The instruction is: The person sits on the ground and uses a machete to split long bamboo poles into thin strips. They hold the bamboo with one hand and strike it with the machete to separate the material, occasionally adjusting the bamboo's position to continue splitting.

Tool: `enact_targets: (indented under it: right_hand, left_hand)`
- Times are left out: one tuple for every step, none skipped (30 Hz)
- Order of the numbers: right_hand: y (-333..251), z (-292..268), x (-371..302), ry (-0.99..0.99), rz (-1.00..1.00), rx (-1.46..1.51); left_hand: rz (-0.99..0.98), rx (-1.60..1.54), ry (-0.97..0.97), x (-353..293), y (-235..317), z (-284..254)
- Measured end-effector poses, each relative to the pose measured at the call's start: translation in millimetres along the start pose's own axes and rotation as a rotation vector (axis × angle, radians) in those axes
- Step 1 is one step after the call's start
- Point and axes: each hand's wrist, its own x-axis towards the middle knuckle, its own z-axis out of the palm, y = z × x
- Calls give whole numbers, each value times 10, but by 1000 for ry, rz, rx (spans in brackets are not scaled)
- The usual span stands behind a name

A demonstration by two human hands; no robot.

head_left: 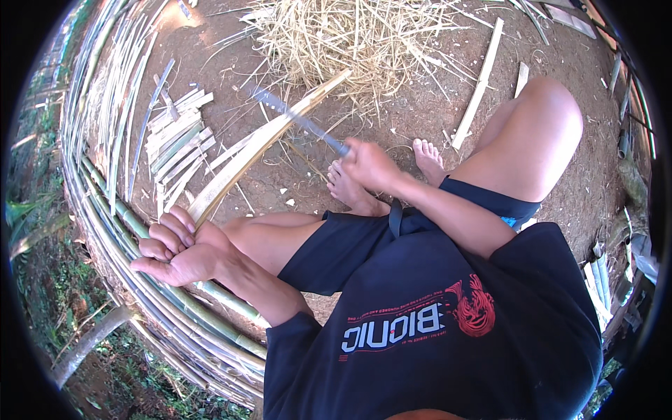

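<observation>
My left hand (180,248), low on the left, has its fingers curled round the near end of a long split bamboo strip (241,164). The strip slants up and away to the right, its far end over a heap of shavings (350,45). In front of my body, my right hand (371,166) is closed round a knife (315,129), its handle mostly hidden in the fist. The long narrow blade is smeared by motion and crosses the strip near its far half. Whether the edge touches the bamboo, I cannot tell.
Short flat bamboo pieces (183,143) lie stacked on the ground at left, beside long thin strips (115,115). Bamboo poles (231,304) curve along the left edge. Another split length (480,84) lies right of the heap. My bare feet (350,187) rest on bare earth.
</observation>
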Motion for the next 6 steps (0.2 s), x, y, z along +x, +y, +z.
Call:
enact_targets:
  right_hand:
    - [65,-81,81,17,87,-38]
    - [49,-129,132,33,172,-75]
    - [26,-138,124,3,106,-54]
    - [-1,-137,61,-27,41,-34]
    - [-93,-143,-116,-68,-15,-17]
    - [-69,-148,-133,-73,-4,-22]
  left_hand:
    - [-5,5,13,5,-13,-19]
    - [2,16,9,5,-15,-49]
    - [8,25,5,-2,0,-85]
    - [13,34,2,4,-12,-103]
    - [8,5,0,12,-17,-106]
    - [-12,18,-10,24,-14,-122]
